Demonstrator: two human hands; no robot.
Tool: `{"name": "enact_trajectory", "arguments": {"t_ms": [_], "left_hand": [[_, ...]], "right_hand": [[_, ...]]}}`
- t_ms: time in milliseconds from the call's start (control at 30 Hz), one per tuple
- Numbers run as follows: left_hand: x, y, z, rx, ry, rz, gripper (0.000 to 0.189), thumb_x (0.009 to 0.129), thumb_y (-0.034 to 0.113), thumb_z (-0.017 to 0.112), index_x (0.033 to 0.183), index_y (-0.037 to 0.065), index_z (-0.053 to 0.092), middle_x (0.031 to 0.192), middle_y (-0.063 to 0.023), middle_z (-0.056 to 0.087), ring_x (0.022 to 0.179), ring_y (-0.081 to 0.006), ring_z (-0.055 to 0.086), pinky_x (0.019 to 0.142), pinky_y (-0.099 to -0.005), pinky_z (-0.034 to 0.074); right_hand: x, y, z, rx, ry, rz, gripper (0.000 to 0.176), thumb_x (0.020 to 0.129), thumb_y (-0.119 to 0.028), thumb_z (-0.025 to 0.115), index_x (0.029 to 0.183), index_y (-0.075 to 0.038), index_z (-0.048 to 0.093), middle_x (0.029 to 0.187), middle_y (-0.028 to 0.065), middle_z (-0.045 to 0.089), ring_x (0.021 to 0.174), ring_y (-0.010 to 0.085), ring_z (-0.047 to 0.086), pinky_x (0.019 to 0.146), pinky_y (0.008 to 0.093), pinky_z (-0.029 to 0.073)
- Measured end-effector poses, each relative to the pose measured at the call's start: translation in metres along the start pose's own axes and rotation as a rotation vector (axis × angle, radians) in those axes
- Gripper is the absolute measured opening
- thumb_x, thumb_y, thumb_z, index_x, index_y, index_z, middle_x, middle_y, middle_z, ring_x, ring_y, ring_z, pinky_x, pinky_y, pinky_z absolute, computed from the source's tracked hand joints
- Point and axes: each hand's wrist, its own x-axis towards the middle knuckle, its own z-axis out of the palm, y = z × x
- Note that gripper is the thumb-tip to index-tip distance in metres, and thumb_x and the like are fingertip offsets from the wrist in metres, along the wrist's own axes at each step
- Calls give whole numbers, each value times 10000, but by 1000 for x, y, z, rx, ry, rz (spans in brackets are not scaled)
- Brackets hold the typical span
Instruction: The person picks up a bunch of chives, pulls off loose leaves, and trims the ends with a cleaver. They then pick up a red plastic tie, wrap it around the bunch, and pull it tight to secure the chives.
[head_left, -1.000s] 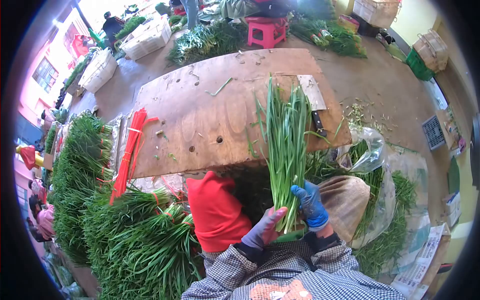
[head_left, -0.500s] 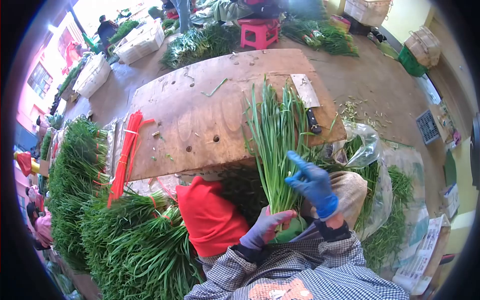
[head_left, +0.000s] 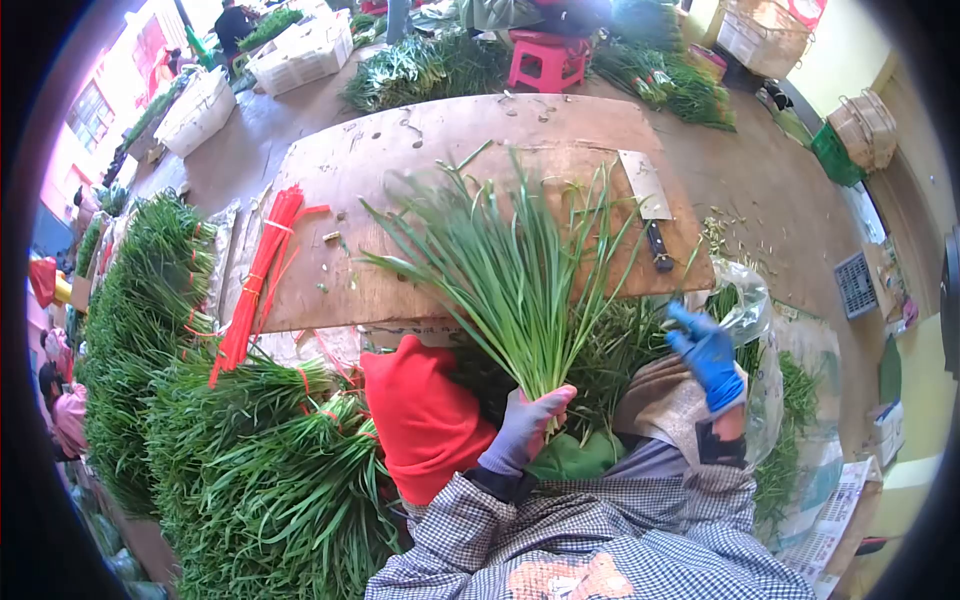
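My left hand (head_left: pixel 528 425), in a greyish glove, grips a bunch of long green leaves (head_left: pixel 515 290) by its pale stem ends. The leaves fan out upward over the near edge of the wooden board (head_left: pixel 380 210). My right hand (head_left: pixel 708 358), in a blue glove, is apart from the bunch on the right, its fingers spread with nothing between them. A cleaver (head_left: pixel 646 195) with a black handle lies on the board's right side. Red ties (head_left: pixel 262 280) lie in a bundle at the board's left edge.
Tied green bunches (head_left: pixel 270 460) are piled at the left. A clear plastic bag (head_left: pixel 745 300) and loose greens (head_left: pixel 795 395) are at the right. Beyond the board are a pink stool (head_left: pixel 548 62), white crates (head_left: pixel 300 55), more greens and other people.
My right hand has moved away from the bunch to the right. The leaves in my left hand have spread wider and lean more to the left. The view has shifted slightly.
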Motion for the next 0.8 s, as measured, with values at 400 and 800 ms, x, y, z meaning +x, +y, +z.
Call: {"name": "enact_trajectory", "arguments": {"t_ms": [400, 800], "left_hand": [[5, -15, -2, 100, 66, 227, 289, 806, 47, 721, 1062, 26, 586, 843, -27, 650, 692, -118, 616, 612, -265, 506], [4, -9, -18, -27, -150, 34, 349, 883, 210, 684, 1158, 21, 584, 915, -53, 670, 694, -124, 616, 634, -269, 524]], "right_hand": [[-11, -135, 126, 64, -233, -341, 286, 729, -253, 787, 740, -28, 612, 686, 136, 575, 641, 296, 601, 597, 379, 475], [2, -116, 60, 740, -173, 186, 143, 899, -136, 676, 847, -3, 685, 746, 17, 684, 648, 66, 597, 569, 236, 487]]}}
